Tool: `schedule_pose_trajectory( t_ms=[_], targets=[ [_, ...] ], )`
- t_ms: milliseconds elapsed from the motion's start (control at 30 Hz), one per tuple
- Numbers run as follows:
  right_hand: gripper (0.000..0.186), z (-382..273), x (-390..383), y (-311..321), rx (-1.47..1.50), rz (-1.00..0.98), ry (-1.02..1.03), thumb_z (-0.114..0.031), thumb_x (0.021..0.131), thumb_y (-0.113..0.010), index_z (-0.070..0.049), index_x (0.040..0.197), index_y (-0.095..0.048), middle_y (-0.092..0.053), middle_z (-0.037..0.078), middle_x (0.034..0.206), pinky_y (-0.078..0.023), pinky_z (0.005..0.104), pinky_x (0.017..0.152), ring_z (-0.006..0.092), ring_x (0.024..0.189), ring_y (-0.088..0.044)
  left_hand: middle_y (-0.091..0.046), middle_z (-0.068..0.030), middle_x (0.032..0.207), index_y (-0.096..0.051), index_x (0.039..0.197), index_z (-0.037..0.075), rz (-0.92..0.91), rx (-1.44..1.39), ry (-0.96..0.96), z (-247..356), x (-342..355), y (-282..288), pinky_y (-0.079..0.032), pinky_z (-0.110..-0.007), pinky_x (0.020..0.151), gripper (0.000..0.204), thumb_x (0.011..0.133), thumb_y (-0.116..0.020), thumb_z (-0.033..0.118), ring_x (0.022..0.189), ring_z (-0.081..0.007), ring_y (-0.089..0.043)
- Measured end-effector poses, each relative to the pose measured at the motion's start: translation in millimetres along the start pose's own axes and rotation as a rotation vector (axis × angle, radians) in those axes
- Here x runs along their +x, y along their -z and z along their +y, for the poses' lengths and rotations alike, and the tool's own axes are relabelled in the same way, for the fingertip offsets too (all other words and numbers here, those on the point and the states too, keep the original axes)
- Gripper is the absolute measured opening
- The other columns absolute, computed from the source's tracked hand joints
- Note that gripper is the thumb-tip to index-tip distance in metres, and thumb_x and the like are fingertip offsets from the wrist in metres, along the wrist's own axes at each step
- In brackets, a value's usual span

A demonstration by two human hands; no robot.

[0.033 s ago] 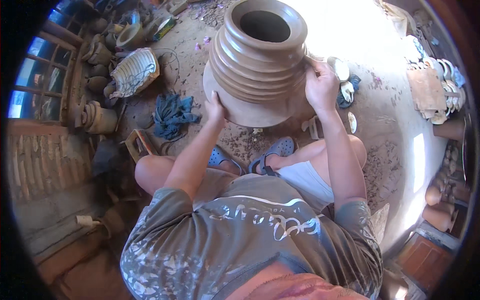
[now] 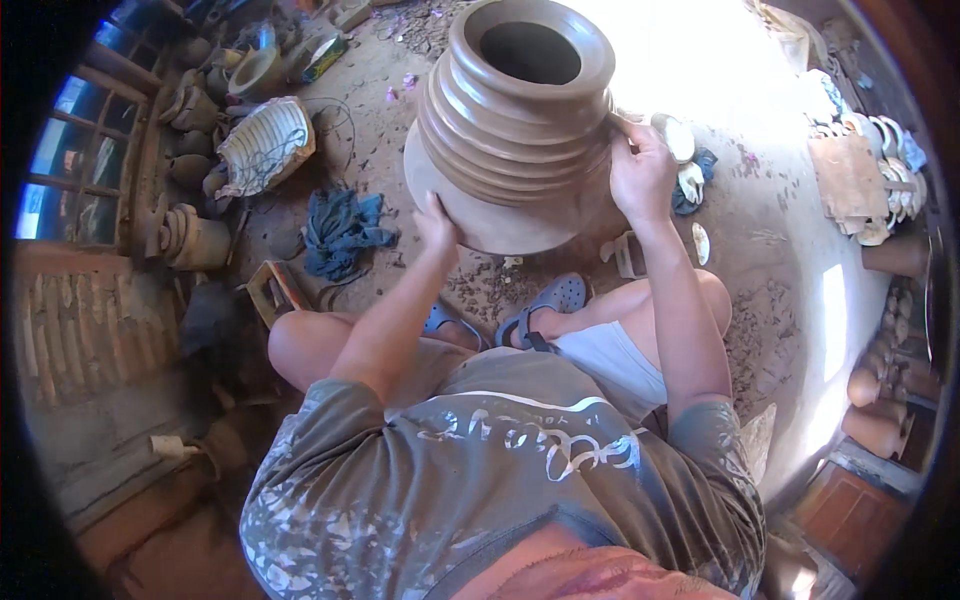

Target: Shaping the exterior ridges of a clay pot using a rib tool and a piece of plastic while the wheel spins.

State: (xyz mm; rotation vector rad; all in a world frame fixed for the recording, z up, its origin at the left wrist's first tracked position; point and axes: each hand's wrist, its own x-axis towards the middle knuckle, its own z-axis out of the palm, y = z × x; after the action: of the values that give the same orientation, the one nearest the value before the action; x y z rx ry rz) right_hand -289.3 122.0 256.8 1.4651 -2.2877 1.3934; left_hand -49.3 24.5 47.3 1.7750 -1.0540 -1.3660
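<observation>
Ribbed pot (image 2: pixel 512 140) on disc (image 2: pixel 515 228), left hand (image 2: pixel 436 222) at disc, right hand (image 2: pixel 642 176) alongside

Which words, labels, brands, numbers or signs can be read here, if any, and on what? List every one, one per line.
Grey-brown shirt: pale script across the chest, with smaller marks beside it; I won't copy the wording.
Green and yellow package, upper left: any print is too small and blurred to read.
Ribbed clay pot: no lettering visible.

A close head-worn fisheye faces down past the shirt (image 2: pixel 480 490) to the pot (image 2: pixel 512 140), the view's corners hard to read.
</observation>
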Motion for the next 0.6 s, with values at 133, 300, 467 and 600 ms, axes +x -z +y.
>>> schedule_pose_trajectory(
  t_ms=[133, 300, 467, 600],
  targets=[
    [0.025, -10.1, -4.8, -9.2, 0.052, 0.004, -0.024, -0.012, 0.097, -0.061, -0.007, 0.115, -0.076, -0.074, 0.018, 0.102, -0.055, 0.0375, 0.083, 0.0310, 0.094, -0.072, -0.061, -0.0148, 0.122, -0.032, 0.148, -0.001, -0.243, -0.242, 0.111, -87.5, -82.0, -32.2, -0.047, -0.048, 0.095, 0.081, 0.103, -0.045, 0.065, 0.113, -0.0280, -0.055],
    [0.025, -26.4, -5.0, -17.3, 0.074, -0.050, -0.092, -0.008, 0.097, -0.064, 0.000, 0.117, -0.075, -0.076, 0.014, 0.112, -0.052, 0.0311, 0.094, 0.0193, 0.102, -0.071, -0.054, -0.0163, 0.134, -0.029, 0.152, 0.004, -0.266, -0.473, 0.172, -156.3, -44.0, -35.4, -0.042, -0.046, 0.102, 0.080, 0.102, -0.048, 0.064, 0.120, -0.0283, -0.052],
    [0.025, -13.1, -15.4, -8.7, -0.014, 0.000, -0.101, -0.007, 0.097, -0.064, 0.002, 0.117, -0.075, -0.077, 0.014, 0.111, -0.051, 0.0309, 0.096, 0.0181, 0.105, -0.070, -0.047, -0.0182, 0.152, -0.037, 0.151, 0.001, -0.262, -0.755, 0.180, -3.4, -10.0, 23.2, -0.038, -0.045, 0.116, 0.070, 0.108, -0.038, 0.056, 0.136, -0.0304, -0.051],
    [0.026, -21.2, -18.5, -21.6, 0.039, -0.021, -0.120, -0.007, 0.097, -0.064, 0.002, 0.118, -0.075, -0.077, 0.014, 0.111, -0.052, 0.0310, 0.095, 0.0180, 0.104, -0.071, -0.046, -0.0141, 0.154, -0.039, 0.152, 0.002, -0.465, -0.501, -0.033, -113.2, -59.7, -14.2, -0.033, -0.041, 0.117, 0.069, 0.109, -0.033, 0.055, 0.141, -0.0251, -0.043]
  ],
)
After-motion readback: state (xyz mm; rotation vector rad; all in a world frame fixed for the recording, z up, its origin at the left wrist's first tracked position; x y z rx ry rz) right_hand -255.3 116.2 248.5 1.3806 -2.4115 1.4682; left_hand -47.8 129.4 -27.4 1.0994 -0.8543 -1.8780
